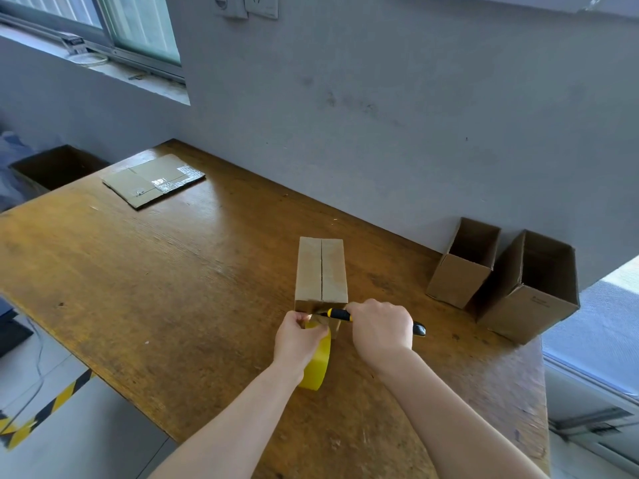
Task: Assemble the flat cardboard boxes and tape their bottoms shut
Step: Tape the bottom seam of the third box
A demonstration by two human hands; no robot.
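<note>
A small cardboard box (321, 271) stands bottom-up in the middle of the wooden table (173, 271), its two flaps closed along a centre seam. My left hand (299, 335) grips a yellow tape roll (316, 364) at the box's near edge. My right hand (378, 331) is closed on a yellow-and-black utility knife (340, 314), whose tip points left at the box's near edge, where the tape leaves the roll. A flattened cardboard box (154, 179) with shiny tape patches lies at the far left of the table.
Two assembled boxes (463, 264) (529, 288) stand open-topped at the table's right end by the grey wall. A larger open carton (57, 167) sits beyond the table's left end. Yellow-black floor marking (45, 413) runs below the table's left edge.
</note>
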